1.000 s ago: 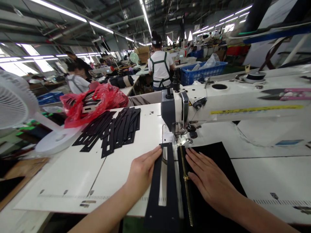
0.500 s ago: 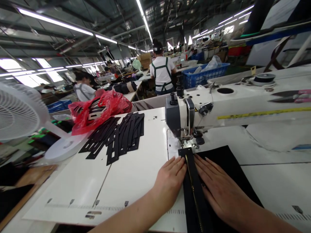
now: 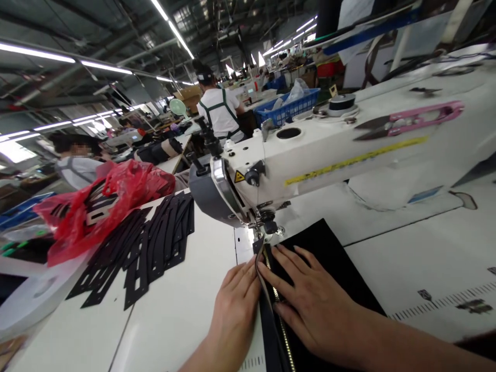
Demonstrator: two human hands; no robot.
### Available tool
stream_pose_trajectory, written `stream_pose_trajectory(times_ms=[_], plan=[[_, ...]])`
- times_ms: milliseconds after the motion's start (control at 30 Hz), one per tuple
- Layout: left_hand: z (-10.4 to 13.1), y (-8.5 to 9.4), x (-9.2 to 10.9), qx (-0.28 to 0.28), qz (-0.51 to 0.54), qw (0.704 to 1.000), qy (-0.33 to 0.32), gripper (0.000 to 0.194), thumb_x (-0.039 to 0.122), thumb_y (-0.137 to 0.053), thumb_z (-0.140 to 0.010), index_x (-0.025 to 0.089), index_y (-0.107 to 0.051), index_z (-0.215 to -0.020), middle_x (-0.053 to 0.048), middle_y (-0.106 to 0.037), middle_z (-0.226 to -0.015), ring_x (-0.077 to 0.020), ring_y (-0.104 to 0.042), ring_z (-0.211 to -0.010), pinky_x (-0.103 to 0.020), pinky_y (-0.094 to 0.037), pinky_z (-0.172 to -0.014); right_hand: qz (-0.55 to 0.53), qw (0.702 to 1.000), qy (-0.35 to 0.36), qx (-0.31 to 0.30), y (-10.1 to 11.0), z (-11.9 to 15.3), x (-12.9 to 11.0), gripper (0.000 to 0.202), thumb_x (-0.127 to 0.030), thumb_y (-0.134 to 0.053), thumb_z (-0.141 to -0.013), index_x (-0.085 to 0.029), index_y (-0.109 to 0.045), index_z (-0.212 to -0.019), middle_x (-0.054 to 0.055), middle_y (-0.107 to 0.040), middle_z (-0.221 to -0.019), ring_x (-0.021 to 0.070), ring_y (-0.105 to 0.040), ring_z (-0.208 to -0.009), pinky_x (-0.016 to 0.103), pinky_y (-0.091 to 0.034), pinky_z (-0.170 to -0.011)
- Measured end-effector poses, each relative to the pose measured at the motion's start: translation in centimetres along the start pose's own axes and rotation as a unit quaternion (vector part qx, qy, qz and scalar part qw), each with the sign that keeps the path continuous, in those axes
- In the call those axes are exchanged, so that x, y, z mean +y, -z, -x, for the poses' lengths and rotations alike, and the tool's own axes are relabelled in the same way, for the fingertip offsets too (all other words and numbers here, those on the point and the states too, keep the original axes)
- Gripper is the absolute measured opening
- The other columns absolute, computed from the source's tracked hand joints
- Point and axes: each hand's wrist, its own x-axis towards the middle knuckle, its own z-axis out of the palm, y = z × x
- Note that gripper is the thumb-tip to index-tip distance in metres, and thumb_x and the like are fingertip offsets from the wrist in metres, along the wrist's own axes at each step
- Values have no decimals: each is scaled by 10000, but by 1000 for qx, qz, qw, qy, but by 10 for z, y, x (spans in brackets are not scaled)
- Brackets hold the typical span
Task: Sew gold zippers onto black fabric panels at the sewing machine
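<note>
A black strip with a gold-toothed metal zipper [image 3: 276,294] runs lengthwise under the sewing machine's presser foot area [image 3: 263,227]. Its left flap is lifted on edge, so more of the teeth show. My left hand [image 3: 237,307] lies along the strip's left side, fingers stretched and close together against the flap. Over the zipper spreads my right hand [image 3: 312,302], its index fingertip touching the raised flap and its other fingers resting on a black fabric panel [image 3: 329,248]. The needle itself is too small to make out.
Pink-handled thread snips [image 3: 411,120] lie on the machine arm, above a yellow tape measure [image 3: 356,160]. Several black strips [image 3: 158,248] with cut slots are piled left, beside a red plastic bag [image 3: 112,191]. A person in a white shirt [image 3: 220,111] stands beyond.
The view has swung right and tilted. My right index finger has moved across the zipper to the left flap, which now stands up instead of lying flat.
</note>
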Motion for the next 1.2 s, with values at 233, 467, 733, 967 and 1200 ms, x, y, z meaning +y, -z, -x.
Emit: stream_pose_trajectory(times_ms=[233,467,733,967,1200], plan=[[-8,3,2,3,-51,998,-23,311,115,-338,-903,79,-512,-1160,-176,-602,-1155,-268,-556,-1092,-426,-506,-859,-6,1000,1,8,0,3,0,544,-300,-391,-889,-156,-291,-1404,130,-329,-1438,272,-253,-1328,502,-224,-1078],[-12,2,10,3,-55,998,-6,325,81,-297,-893,65,-547,-1101,-185,-588,-1182,-269,-558,-1097,-436,-508,-877,81,995,60,-3,1,5,4,570,-132,-374,-832,-120,-302,-1398,113,-270,-1457,287,-187,-1342,503,-292,-1067],[-13,-3,12,45,-37,998,21,302,149,-328,-927,86,-554,-1119,-146,-598,-1186,-237,-572,-1086,-386,-518,-880,174,975,128,45,-9,5,14,642,-178,-400,-822,-86,-201,-1425,141,-299,-1434,287,-218,-1331,489,-408,-996],[-15,-12,13,91,-68,993,15,283,135,-347,-916,58,-580,-1057,-155,-627,-1117,-255,-594,-1033,-370,-540,-805,206,964,156,62,-13,5,19,691,-189,-408,-803,-65,-151,-1433,167,-347,-1405,299,-257,-1319,493,-458,-936],[-29,-7,3,84,-6,995,48,230,104,-400,-871,92,-588,-1003,-135,-620,-1022,-216,-589,-959,-360,-497,-885,203,962,160,82,-17,-7,31,678,-163,-417,-797,-53,-184,-1424,178,-388,-1383,308,-305,-1301,502,-418,-959]])
